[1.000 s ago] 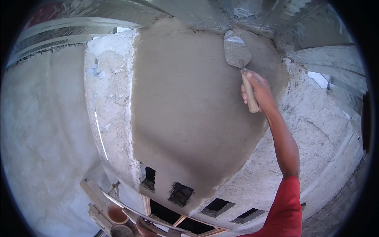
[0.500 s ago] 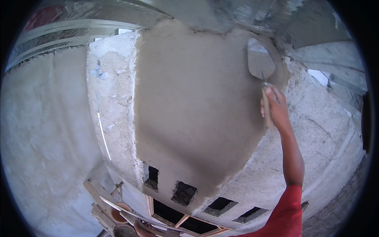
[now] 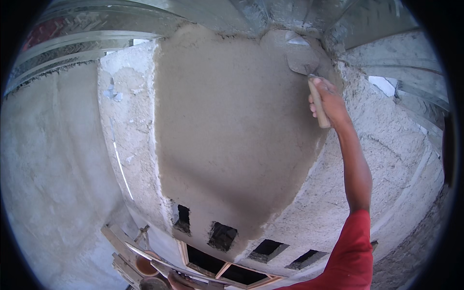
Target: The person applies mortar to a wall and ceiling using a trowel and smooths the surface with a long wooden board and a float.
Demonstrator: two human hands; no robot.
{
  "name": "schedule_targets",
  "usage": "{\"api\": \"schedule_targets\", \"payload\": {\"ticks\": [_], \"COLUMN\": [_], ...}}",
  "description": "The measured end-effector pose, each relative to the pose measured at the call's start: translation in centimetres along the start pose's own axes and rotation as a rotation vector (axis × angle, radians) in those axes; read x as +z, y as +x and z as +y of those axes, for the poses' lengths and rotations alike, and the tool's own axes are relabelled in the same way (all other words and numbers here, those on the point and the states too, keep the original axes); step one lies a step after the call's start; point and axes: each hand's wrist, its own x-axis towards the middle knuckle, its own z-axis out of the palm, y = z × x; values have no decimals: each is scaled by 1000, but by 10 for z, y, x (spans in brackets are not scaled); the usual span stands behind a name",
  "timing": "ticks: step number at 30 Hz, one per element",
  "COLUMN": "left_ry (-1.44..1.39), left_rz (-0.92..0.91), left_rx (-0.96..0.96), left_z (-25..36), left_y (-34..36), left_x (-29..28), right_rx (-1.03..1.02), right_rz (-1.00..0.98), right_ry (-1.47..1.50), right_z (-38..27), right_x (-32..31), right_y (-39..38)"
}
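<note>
My right hand (image 3: 331,100) is wrapped round the wooden handle of a masonry trowel (image 3: 302,57). The trowel's metal blade lies against the top right of a smooth, damp-looking plaster patch (image 3: 232,116), close under the ceiling. Only part of my left hand (image 3: 178,281) shows at the lower edge. Its fingers are closed at a long, thin, pale-edged board (image 3: 162,266), seen almost edge-on; the rest of that hand is cut off by the frame.
Rough, whitish wall (image 3: 128,92) borders the patch on both sides. Several dark rectangular holes (image 3: 224,236) run along its lower part, above a wood-framed opening (image 3: 205,259). At lower left are planks (image 3: 116,237) and a round brown container (image 3: 146,263). Metal sheeting (image 3: 290,17) hangs overhead.
My right hand and the trowel have moved up and slightly left along the plaster, towards the ceiling. The left hand stays low, by the board. The whole view has shifted slightly.
</note>
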Motion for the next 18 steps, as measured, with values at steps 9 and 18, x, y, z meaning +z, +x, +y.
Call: {"api": "schedule_targets", "payload": {"ticks": [9, 18], "left_ry": [-40, -27], "left_rz": [-101, -82], "left_rx": [62, 59], "left_z": [-14, -15], "left_y": [19, 31], "left_x": [4, 0], "right_rx": [-23, -58], "right_rz": [73, 109], "right_ry": [15, -20], "right_z": [44, 113], "right_x": [-42, -53], "right_y": [-37, -141]}}
